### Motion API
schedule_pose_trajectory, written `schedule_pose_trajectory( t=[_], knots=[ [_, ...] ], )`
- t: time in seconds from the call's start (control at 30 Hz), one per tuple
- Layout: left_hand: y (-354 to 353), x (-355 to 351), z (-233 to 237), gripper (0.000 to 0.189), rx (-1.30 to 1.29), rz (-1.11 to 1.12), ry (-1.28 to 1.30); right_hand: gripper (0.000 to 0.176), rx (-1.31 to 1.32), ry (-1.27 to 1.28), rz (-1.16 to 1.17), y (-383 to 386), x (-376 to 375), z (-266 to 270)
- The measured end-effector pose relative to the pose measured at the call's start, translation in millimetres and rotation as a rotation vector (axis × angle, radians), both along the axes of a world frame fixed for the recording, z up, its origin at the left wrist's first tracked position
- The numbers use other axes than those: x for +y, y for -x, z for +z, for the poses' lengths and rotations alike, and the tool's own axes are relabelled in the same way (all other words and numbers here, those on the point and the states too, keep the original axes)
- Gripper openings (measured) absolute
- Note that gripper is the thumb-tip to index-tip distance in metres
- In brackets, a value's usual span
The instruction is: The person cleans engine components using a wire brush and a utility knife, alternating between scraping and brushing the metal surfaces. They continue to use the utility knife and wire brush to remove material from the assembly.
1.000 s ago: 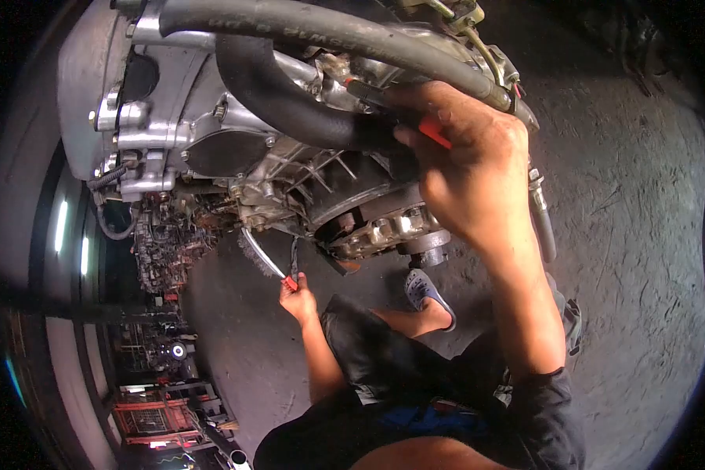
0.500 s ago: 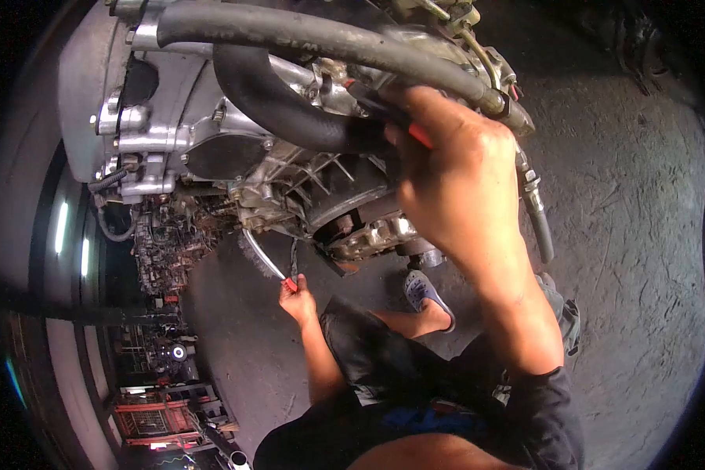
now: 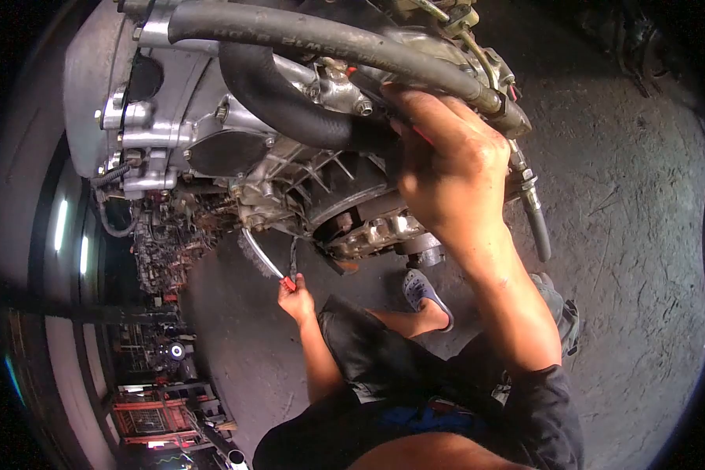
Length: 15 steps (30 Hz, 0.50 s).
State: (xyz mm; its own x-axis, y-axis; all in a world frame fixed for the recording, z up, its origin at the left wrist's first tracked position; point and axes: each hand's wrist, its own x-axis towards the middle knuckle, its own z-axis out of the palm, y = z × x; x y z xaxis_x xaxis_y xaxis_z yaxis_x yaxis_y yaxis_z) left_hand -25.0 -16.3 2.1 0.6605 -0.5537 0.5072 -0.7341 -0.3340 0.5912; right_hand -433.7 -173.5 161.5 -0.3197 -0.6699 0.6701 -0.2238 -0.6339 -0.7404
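My right hand [image 3: 458,168] is closed around a black-and-red tool [image 3: 376,95], mostly hidden behind the fingers, at the side of the engine [image 3: 153,110]. The tool's far end lies among the metal parts between a thick black hose [image 3: 290,117] and a long grey hose [image 3: 313,35]. Lower down, my left hand [image 3: 296,301] grips the red handle of a wire brush [image 3: 262,254]. Its curved, pale bristle head points up and left, its tip overlapping the engine's lower edge in this view.
Dark, scuffed floor [image 3: 627,188] spreads to the right and below the engine. My foot in a grey clog [image 3: 424,298] stands under it. More engine parts [image 3: 164,243] and a red metal rack [image 3: 153,415] line the left. A short hose end [image 3: 536,223] hangs at the right.
My right hand has shifted slightly left with its tool, and more of the tool is now covered. The engine appears slightly lower and right; my left hand and the brush have hardly moved.
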Motion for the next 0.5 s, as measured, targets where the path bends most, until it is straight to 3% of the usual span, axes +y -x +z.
schedule_pose_trajectory(
  t=[0.1,0.3,0.5],
  knots=[
    [0.0,0.6,-0.4,0.017,0.028,0.007,-0.016,0.033,0.085,-0.076,0.003,4.5,5.0,7.7],
    [1.3,-1.1,0.5,0.017,-0.033,-0.029,0.006,0.037,0.040,0.052,0.023,1.6,11.9,10.0],
    [6.2,-5.2,3.6,0.017,-0.019,-0.036,-0.005,0.019,-0.004,-0.026,0.059,12.0,7.8,8.9]
  ],
)
